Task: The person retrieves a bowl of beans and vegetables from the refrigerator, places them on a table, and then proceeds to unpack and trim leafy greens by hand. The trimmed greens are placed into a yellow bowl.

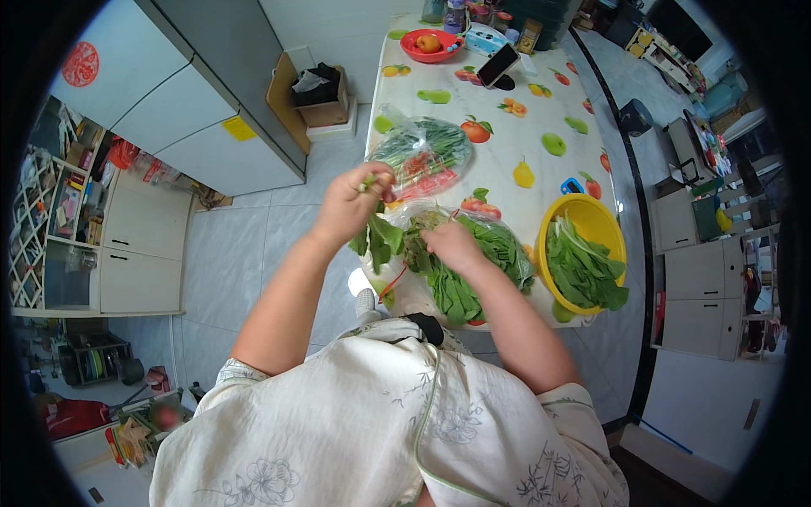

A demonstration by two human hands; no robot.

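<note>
My left hand (358, 199) is raised at the table's left edge. It grips a bunch of leafy greens (383, 241) by the pale stems, and the leaves hang down. My right hand (453, 246) is low over a heap of trimmed, wilted leaves (417, 250), fingertips touching it; whether they pinch a piece is hidden. Under and beside that hand, more leafy greens (456, 298) lie on and in a clear plastic bag (523, 256). To the right, a yellow plastic basin (618, 228) holds loose leafy greens (580, 263), some overhanging its rim.
Past my hands lies a clear bag of thin green stalks (437, 136). A fruit-print cover (507, 146) lies over the table. Farther back are a red bowl (437, 56) with fruit, a phone on a stand (499, 64) and a tissue pack (486, 39). A blue gadget (571, 186) lies by the basin.
</note>
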